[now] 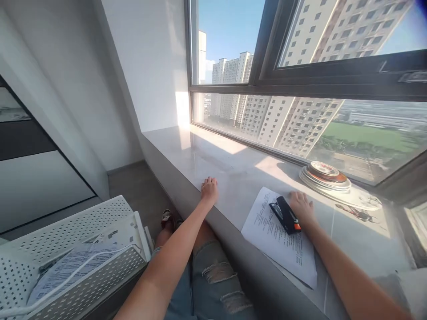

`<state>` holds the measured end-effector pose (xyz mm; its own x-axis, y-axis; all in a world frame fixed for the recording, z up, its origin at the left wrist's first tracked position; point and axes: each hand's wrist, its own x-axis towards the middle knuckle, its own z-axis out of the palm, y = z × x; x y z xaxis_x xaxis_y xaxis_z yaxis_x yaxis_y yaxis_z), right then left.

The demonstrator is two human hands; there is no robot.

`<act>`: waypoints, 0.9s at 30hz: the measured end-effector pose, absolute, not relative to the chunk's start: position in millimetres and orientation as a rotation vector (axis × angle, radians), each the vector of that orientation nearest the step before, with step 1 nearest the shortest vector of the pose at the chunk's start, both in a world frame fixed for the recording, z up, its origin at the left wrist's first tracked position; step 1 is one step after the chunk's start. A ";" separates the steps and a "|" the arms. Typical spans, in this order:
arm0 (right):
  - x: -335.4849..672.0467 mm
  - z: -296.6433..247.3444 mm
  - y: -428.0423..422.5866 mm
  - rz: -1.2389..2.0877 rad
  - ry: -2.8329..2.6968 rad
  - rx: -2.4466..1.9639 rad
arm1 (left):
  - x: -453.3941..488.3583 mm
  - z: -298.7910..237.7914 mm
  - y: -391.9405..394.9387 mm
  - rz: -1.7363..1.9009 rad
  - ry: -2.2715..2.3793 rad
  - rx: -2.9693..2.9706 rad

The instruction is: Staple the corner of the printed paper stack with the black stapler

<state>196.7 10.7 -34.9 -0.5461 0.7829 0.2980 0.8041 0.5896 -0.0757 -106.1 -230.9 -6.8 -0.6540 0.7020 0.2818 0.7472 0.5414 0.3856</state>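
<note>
Black plastic stapler (285, 215) with an orange tip lies slantwise on a printed sheet of paper (279, 240) on the pale stone window sill (213, 155), long axis running up-left to down-right. The right hand (302, 208) rests flat just beside it, fingers loosely spread, touching its right edge. The left hand (209, 189) sits well apart at the sill's edge, fingers curled, gripping nothing.

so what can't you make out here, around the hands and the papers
- Print on the sheet, head view: too small to read.
- Right hand palm, head view: faces down on the sill, its contact with the stapler unclear.
- Papers in the white tray, head view: partly covered by its mesh wall.
- Plates, head view: lower ones hidden by the top one.
</note>
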 end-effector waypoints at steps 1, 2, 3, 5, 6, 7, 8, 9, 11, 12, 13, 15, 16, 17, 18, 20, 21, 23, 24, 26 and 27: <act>197.6 -29.1 5.5 -0.059 -2.545 -1.334 | -107.6 -7.5 -231.5 -0.755 -2.667 -1.272; 197.2 -23.9 1.0 -0.028 -2.554 -1.370 | -109.6 -8.7 -231.4 -0.769 -2.655 -1.281; 195.7 -19.6 -2.2 -0.009 -2.550 -1.407 | -111.4 -10.0 -230.0 -0.759 -2.635 -1.278; 191.9 -14.2 -4.9 0.012 -2.531 -1.441 | -111.8 -12.0 -222.3 -0.754 -2.619 -1.268; 190.1 -13.0 -4.8 0.026 -2.520 -1.454 | -108.7 -12.1 -215.8 -0.775 -2.624 -1.241; 188.4 -12.5 -4.3 0.041 -2.501 -1.468 | -102.7 -11.6 -207.7 -0.821 -2.625 -1.262; 186.8 -12.4 -3.6 0.057 -2.488 -1.469 | -93.7 -10.4 -198.1 -0.891 -2.598 -1.360; 185.2 -12.4 -2.9 0.076 -2.478 -1.459 | -82.0 -9.0 -187.5 -0.978 -2.539 -1.500; 182.1 -11.4 -2.4 0.129 -2.452 -1.464 | -53.7 -6.8 -165.6 -1.141 -2.334 -1.851; 180.8 -10.0 -2.7 0.154 -2.435 -1.464 | -39.1 -6.7 -155.6 -1.186 -2.225 -2.012; 179.8 -7.7 -3.3 0.170 -2.410 -1.457 | -25.6 -7.6 -147.0 -1.194 -2.141 -2.139; 179.7 0.0 -6.0 0.155 -2.337 -1.413 | -5.1 -12.3 -135.1 -1.116 -2.105 -2.247; 180.7 5.1 -8.4 0.135 -2.286 -1.382 | 1.0 -15.6 -131.8 -1.056 -2.133 -2.254; 182.6 10.9 -11.6 0.129 -2.226 -1.357 | 4.4 -19.1 -130.1 -0.992 -2.164 -2.247; 185.4 17.0 -15.9 0.155 -2.165 -1.347 | 5.6 -22.4 -129.4 -0.947 -2.181 -2.236; 192.9 28.4 -28.1 0.310 -2.064 -1.361 | 3.5 -27.1 -129.9 -0.911 -2.183 -2.224; 197.5 32.8 -35.8 0.419 -2.040 -1.354 | 1.5 -28.3 -130.5 -0.914 -2.178 -2.219; 206.8 37.3 -52.9 0.595 -2.076 -1.244 | -2.0 -28.6 -131.6 -0.935 -2.191 -2.205; 211.1 37.1 -61.1 0.630 -2.125 -1.147 | -3.2 -28.1 -132.0 -0.949 -2.210 -2.195; 217.8 32.2 -74.2 0.614 -2.228 -0.954 | -4.5 -26.5 -132.9 -0.980 -2.249 -2.172; 219.7 27.9 -78.4 0.588 -2.258 -0.894 | -4.9 -25.7 -133.4 -0.999 -2.259 -2.166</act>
<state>219.7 -78.4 27.9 -0.5700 0.7232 0.3899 0.4410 0.6697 -0.5975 -4.9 -133.4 -25.7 -0.1251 0.9456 0.3004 0.8583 -0.0487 0.5108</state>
